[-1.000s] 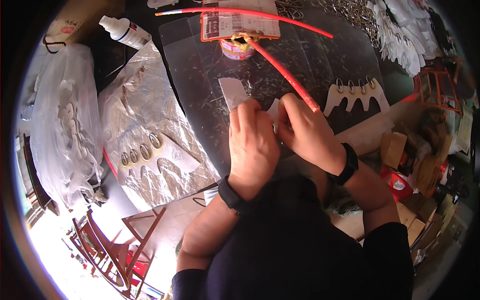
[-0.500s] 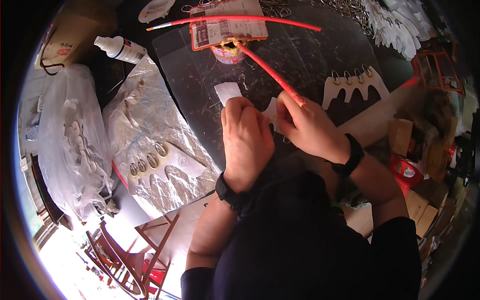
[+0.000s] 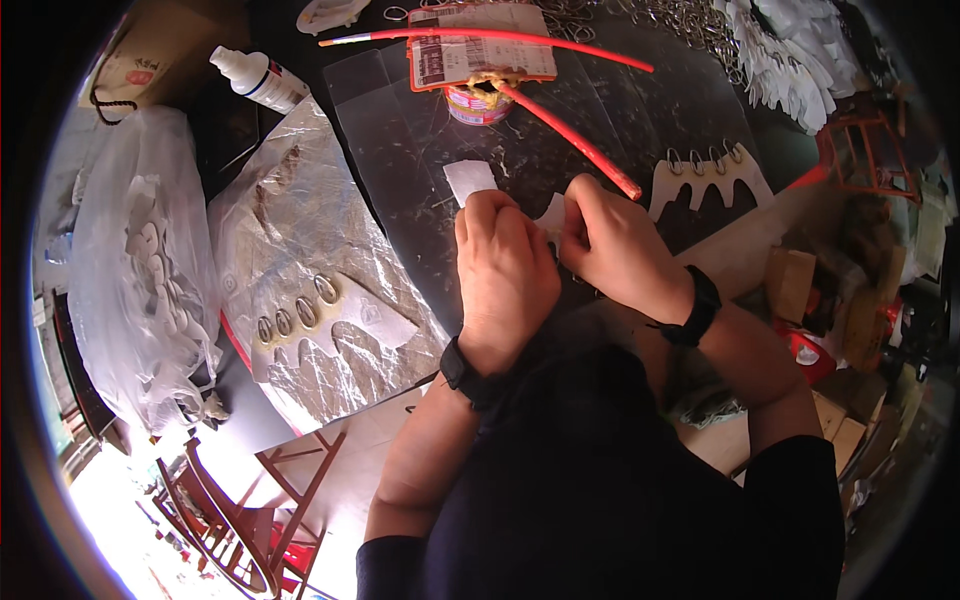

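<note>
Same as before, the left hand (image 3: 508, 275) and right hand (image 3: 628, 252) stay close together, fingers bent and gripping white paper (image 3: 468, 179); their tips I cannot see well.

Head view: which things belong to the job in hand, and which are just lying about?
Probably in the job:
white flat material in the left hand and right hand
small pink tin and long red stick
white scalloped strip with metal rings, on silver sheet

Probably just lying about:
reddish-brown wooden chair, lower left
brown cardboard, far right
</note>
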`<state>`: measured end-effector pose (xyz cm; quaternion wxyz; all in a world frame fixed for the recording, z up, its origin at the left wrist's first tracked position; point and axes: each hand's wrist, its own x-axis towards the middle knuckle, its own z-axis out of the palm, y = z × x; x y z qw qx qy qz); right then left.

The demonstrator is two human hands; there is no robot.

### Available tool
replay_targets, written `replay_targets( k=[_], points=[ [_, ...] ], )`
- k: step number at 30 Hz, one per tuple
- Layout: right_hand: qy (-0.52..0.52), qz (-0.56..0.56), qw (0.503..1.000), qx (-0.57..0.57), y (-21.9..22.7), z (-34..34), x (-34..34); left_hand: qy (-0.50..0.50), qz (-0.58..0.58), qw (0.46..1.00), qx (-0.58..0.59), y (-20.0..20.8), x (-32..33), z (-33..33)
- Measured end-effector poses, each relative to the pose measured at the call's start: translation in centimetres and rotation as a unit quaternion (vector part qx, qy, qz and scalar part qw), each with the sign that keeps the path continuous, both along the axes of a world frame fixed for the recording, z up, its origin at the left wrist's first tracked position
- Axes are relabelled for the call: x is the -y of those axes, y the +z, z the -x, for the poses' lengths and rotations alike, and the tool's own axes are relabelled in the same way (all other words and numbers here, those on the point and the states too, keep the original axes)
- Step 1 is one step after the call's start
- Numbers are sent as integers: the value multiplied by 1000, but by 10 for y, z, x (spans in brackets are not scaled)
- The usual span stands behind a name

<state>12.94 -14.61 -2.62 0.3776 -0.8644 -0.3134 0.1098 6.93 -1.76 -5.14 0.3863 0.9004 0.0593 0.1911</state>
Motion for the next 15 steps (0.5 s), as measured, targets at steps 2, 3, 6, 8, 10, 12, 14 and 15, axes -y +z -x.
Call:
replay_targets(
  k=[2,3,6,8,10,12,14,15],
  points=[
    [-2,4,1000,12,0,1,-1,2,-8,1000,-1,-1,0,0],
    [-6,7,1000,24,0,1,-1,2,-18,1000,-2,-1,0,-1],
    [-11,11,1000,23,0,1,-2,9,-27,1000,-1,0,2,-1],
    [-11,15,1000,18,0,1,-2,10,-29,1000,-3,3,2,-2],
    [-11,19,1000,12,0,0,-2,10,-31,999,-6,4,2,-2],
    [-8,20,1000,21,0,-1,-2,6,-41,999,-16,4,2,-3],
    [-9,22,1000,20,2,-1,-3,-6,-44,999,-26,5,1,-3],
    [-7,22,1000,18,3,-1,-3,-16,-49,998,-38,5,1,-2]
  ],
)
